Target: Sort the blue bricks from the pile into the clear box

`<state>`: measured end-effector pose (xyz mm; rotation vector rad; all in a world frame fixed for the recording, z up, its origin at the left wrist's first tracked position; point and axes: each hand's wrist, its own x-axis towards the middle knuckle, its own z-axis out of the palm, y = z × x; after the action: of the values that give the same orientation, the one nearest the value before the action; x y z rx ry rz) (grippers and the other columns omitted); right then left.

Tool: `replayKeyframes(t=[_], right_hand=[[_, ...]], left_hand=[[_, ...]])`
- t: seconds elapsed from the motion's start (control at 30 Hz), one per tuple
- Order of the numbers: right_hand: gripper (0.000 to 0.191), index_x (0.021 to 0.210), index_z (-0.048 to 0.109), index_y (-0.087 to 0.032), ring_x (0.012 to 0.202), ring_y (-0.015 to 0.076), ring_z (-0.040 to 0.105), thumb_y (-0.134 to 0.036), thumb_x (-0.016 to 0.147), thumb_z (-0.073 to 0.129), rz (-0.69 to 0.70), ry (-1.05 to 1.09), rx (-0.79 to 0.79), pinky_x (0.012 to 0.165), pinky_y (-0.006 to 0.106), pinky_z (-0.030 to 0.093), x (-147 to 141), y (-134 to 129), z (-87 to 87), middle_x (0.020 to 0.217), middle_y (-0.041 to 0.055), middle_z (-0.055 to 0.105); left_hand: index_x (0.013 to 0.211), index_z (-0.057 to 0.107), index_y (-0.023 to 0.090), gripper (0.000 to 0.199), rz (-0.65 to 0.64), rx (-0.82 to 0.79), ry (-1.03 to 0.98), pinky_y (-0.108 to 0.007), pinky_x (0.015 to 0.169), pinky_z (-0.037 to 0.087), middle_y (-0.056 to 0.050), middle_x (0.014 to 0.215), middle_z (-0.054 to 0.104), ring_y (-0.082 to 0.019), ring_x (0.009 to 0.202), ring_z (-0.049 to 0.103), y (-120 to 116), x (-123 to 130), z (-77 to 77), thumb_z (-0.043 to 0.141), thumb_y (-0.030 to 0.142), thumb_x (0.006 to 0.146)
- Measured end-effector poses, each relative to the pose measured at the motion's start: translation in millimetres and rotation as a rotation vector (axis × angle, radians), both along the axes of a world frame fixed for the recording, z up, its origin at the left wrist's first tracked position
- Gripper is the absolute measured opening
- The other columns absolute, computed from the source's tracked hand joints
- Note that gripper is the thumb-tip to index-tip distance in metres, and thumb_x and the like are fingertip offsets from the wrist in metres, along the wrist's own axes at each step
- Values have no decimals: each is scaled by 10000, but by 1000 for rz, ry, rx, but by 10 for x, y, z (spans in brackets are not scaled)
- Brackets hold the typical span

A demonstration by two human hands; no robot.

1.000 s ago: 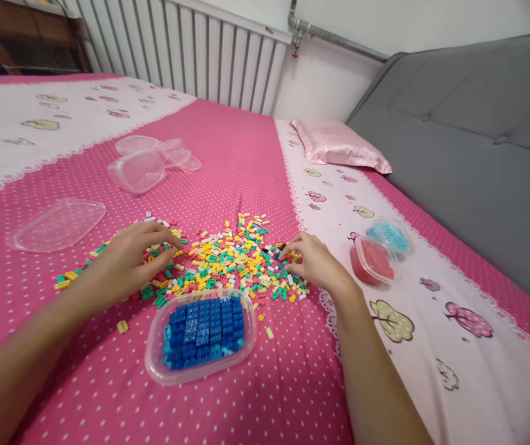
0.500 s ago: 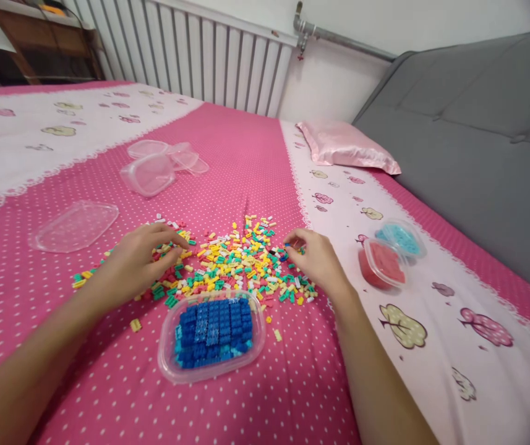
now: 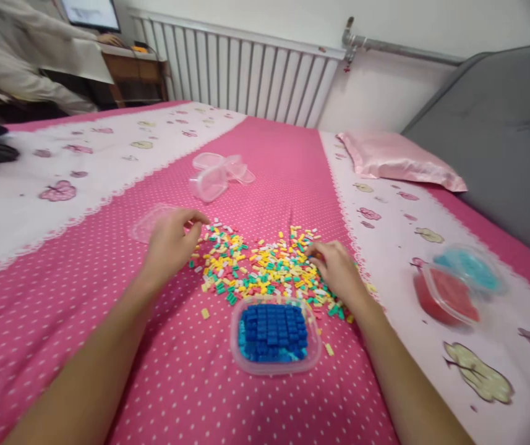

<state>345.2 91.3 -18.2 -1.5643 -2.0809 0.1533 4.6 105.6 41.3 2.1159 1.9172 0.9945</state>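
Note:
A loose pile of small toy building bricks (image 3: 269, 266) in yellow, green, red and white is spread over the pink bedspread. My left hand (image 3: 172, 244) is raised at the pile's left edge, its thumb and forefinger apart and nothing visible between them. On the right side of the pile, my right hand (image 3: 336, 266) has its fingertips pinched together close to the bricks. Whatever they hold is too small and blurred to name. In front of the pile stands a clear plastic tub (image 3: 274, 369) with rows of blue bricks (image 3: 276, 330) packed inside.
A clear lid (image 3: 144, 225) lies partly behind my left hand. Farther back are clear empty containers (image 3: 213, 183). To the right sit a tub of red pieces (image 3: 448, 293) and one of light blue pieces (image 3: 471, 269). A pink pillow (image 3: 399, 161) and another person's sleeve (image 3: 55, 28) are beyond.
The view has swung left, so the bed and tubs appear farther right. My left hand has drawn away from over the bricks to the pile's far left edge. My right hand stays by the right side.

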Motion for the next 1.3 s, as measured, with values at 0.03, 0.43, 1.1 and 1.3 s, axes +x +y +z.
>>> replayKeyframes(t=[0.03, 0.43, 1.1, 1.3], right_hand=[[165, 917, 693, -232, 902, 280, 560, -126, 845, 589, 12, 1, 1, 853, 421, 430, 15, -7, -13, 876, 81, 689], [86, 854, 675, -244, 893, 290, 631, -304, 821, 623, 33, 98, 69, 839, 444, 471, 104, -59, 22, 877, 64, 725], [192, 862, 725, -270, 772, 144, 655, -102, 883, 635, 528, 13, -408, 712, 265, 478, -434, -1012, 964, 855, -23, 722], [165, 874, 661, -243, 815, 166, 638, -80, 851, 641, 451, 60, -277, 714, 286, 437, -854, -1117, 785, 884, -24, 710]], left_hand=[[939, 736, 179, 320, 32, 1, -10, -334, 825, 482, -65, 951, 743, -227, 886, 652, 4, -43, 11, 447, 254, 824], [938, 741, 179, 304, 152, -98, -68, -320, 784, 491, -61, 937, 763, -220, 864, 679, -23, -373, 82, 463, 219, 821], [934, 751, 220, 325, 35, -128, 4, -296, 725, 466, -47, 912, 762, -216, 821, 661, 83, -290, -7, 505, 391, 810], [937, 760, 202, 312, 15, -138, 13, -295, 704, 459, -55, 915, 758, -213, 799, 646, 49, -236, 13, 517, 355, 814]])
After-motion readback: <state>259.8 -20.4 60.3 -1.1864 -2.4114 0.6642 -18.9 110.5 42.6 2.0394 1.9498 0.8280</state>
